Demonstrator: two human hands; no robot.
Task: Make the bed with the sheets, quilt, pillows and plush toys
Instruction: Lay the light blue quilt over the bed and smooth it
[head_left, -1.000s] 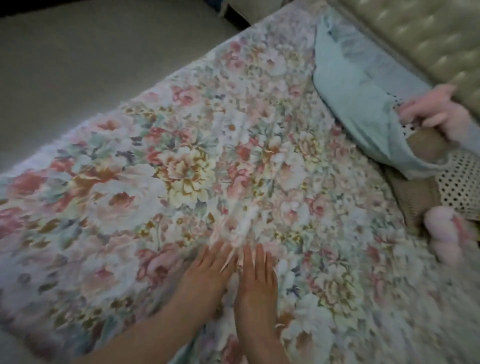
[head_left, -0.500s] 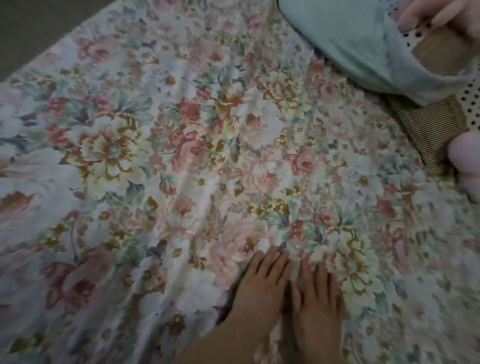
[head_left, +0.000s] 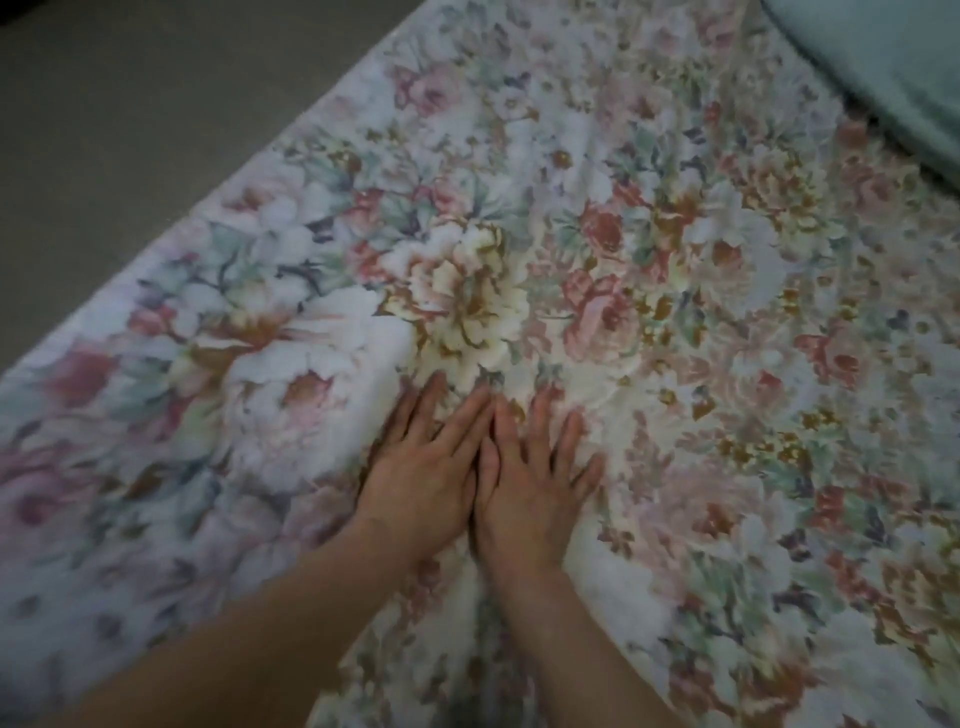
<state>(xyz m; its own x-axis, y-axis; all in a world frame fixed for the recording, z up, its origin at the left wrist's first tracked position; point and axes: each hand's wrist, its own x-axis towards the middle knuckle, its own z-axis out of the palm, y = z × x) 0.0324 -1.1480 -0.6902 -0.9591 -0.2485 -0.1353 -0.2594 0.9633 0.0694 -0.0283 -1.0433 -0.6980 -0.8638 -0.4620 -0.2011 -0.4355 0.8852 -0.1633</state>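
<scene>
Two bare hands are seen in the head view, laid palm-down and side by side. The left hand (head_left: 421, 483) and the right hand (head_left: 530, 491) touch along their inner edges, and both press on a white bed sheet printed with pink, red and cream flowers (head_left: 675, 260). The grip of each hand is apart: the fingers are stretched straight and a little spread over the cloth, and nothing is pinched or clasped. The sheet is spread across the bed and fills most of the view. Shallow creases fan out from the fingertips (head_left: 543, 397). Its far-left edge runs slantwise beside a dull grey-brown floor (head_left: 130, 104).

A pale green, soft fabric piece (head_left: 893, 67) lies on the sheet in the upper right corner. It is cut off by the frame, so whether it is a pillow or a quilt cannot be told. Both forearms are cut off at the lower edge. The print at the left and bottom is blurred, and whatever lies beneath the sheet is hidden.
</scene>
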